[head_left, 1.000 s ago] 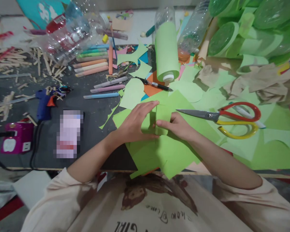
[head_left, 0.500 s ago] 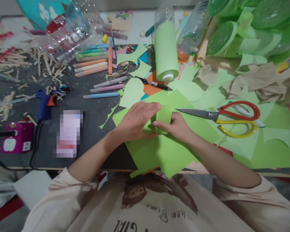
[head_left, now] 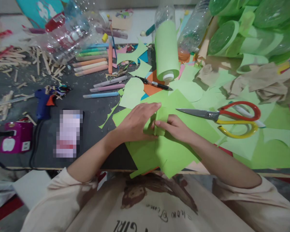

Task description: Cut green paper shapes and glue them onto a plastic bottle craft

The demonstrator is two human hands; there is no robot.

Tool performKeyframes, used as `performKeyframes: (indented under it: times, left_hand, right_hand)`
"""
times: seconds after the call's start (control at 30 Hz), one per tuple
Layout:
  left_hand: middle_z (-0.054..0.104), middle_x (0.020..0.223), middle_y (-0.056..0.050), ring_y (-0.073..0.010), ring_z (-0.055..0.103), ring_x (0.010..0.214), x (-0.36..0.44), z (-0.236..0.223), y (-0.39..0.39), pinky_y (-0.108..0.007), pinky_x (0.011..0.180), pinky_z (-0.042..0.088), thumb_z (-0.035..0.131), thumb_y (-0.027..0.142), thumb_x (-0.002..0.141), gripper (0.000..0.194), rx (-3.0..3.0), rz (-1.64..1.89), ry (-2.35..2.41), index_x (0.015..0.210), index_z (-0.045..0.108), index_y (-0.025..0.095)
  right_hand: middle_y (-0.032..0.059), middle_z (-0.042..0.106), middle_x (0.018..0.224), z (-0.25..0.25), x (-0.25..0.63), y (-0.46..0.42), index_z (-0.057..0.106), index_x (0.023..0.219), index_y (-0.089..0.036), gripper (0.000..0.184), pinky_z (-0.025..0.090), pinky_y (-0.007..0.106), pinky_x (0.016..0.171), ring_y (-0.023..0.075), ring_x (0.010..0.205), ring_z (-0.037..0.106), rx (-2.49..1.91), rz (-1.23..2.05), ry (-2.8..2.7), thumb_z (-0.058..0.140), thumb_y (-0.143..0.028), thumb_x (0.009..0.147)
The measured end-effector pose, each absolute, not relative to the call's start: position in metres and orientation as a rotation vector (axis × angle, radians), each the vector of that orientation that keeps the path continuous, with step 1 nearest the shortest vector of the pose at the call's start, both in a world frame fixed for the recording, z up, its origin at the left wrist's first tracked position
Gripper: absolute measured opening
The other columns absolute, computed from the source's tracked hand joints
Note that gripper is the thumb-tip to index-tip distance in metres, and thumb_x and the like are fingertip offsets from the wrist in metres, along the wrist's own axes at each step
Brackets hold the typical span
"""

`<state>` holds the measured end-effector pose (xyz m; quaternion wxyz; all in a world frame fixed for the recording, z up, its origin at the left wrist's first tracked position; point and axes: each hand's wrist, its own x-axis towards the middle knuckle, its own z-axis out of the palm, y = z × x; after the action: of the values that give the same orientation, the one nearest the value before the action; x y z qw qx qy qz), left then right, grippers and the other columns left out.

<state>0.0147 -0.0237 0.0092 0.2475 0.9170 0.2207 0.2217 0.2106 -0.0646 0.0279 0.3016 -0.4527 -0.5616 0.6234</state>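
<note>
Both hands are on a small folded piece of light green paper (head_left: 161,120) above larger green sheets (head_left: 181,145). My left hand (head_left: 141,119) lies over its left side, fingers pressed together and curved round it. On the other side, my right hand (head_left: 176,127) pinches the paper, thumb on top and fingers behind it. Part of the fold is hidden under the left palm. Right of the hands lie scissors (head_left: 209,114) with red and yellow handles, blades apart. A black pen (head_left: 157,84) rests beyond the hands.
A bottle wrapped in green paper (head_left: 166,51) lies at the back centre. Several markers (head_left: 106,87), a blue glue gun (head_left: 43,102), a phone (head_left: 69,133) and a purple box (head_left: 17,138) are on the left. Crumpled brown paper (head_left: 258,83) and green bottles (head_left: 224,37) fill the right.
The right hand has shifted slightly left, and the paper's upright flap has folded over toward the left hand, showing narrower now. The left hand stays nearly still.
</note>
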Motion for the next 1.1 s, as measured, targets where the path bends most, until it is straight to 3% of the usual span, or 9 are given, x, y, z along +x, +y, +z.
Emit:
performKeyframes:
  times: [0.17, 0.33, 0.53, 0.73, 0.97, 1.1]
  left_hand:
    - [0.05, 0.146, -0.015, -0.0298, 0.048, 0.136, 0.014, 0.005, -0.022, -0.048, 0.11, 0.043, 0.058, 0.058, 0.088, 0.092, 2.444, 0.725, 0.595, 0.156, 0.002, 0.031]
    - [0.053, 0.143, -0.017, -0.0303, 0.053, 0.131, 0.014, 0.006, -0.021, -0.047, 0.108, 0.044, 0.057, 0.062, 0.087, 0.09, 2.47, 0.793, 0.568, 0.155, 0.01, 0.026]
    - [0.052, 0.146, -0.015, -0.0305, 0.049, 0.135, 0.015, 0.011, -0.022, -0.05, 0.115, 0.036, 0.061, 0.056, 0.086, 0.085, 2.506, 0.617, 0.65, 0.152, 0.02, 0.023]
    - [0.052, 0.147, -0.013, -0.0315, 0.051, 0.134, 0.015, 0.015, -0.023, -0.05, 0.116, 0.037, 0.07, 0.041, 0.08, 0.082, 2.522, 0.561, 0.626, 0.149, 0.03, 0.025]
    - [0.05, 0.146, -0.017, -0.033, 0.047, 0.136, 0.016, 0.013, -0.026, -0.05, 0.114, 0.037, 0.062, 0.048, 0.086, 0.091, 2.551, 0.646, 0.599, 0.155, 0.007, 0.022]
    - [0.049, 0.144, -0.019, -0.0329, 0.046, 0.136, 0.016, 0.008, -0.026, -0.051, 0.113, 0.037, 0.059, 0.049, 0.088, 0.093, 2.569, 0.704, 0.56, 0.155, 0.001, 0.022]
  right_hand:
    - [-0.0056, 0.035, 0.042, 0.027, 0.211, -0.065, 0.046, 0.049, -0.021, 0.066, 0.027, 0.027, 0.046, 0.0079, 0.042, 0.032, -1.307, 1.55, -1.55, 0.047, -0.078, 0.082]
    - [-0.0044, 0.04, 0.044, 0.026, 0.211, -0.066, 0.043, 0.049, -0.021, 0.067, 0.03, 0.027, 0.046, 0.0089, 0.042, 0.037, -1.387, 1.581, -1.423, 0.05, -0.083, 0.075]
    - [-0.0053, 0.034, 0.047, 0.027, 0.207, -0.066, 0.037, 0.049, -0.022, 0.066, 0.03, 0.028, 0.049, 0.0082, 0.045, 0.031, -1.354, 1.446, -1.493, 0.048, -0.08, 0.078]
    - [-0.0001, 0.052, 0.056, 0.027, 0.207, -0.068, 0.051, 0.058, -0.019, 0.055, 0.033, 0.027, 0.051, 0.0108, 0.051, 0.043, -1.34, 1.433, -1.598, 0.055, -0.069, 0.082]
    - [-0.0043, 0.038, 0.052, 0.029, 0.208, -0.067, 0.04, 0.055, -0.021, 0.058, 0.03, 0.026, 0.05, 0.0087, 0.048, 0.035, -1.283, 1.465, -1.657, 0.047, -0.069, 0.085]
    - [-0.0035, 0.041, 0.054, 0.026, 0.209, -0.065, 0.041, 0.058, -0.021, 0.05, 0.031, 0.026, 0.051, 0.0093, 0.05, 0.038, -1.258, 1.489, -1.671, 0.047, -0.06, 0.088]
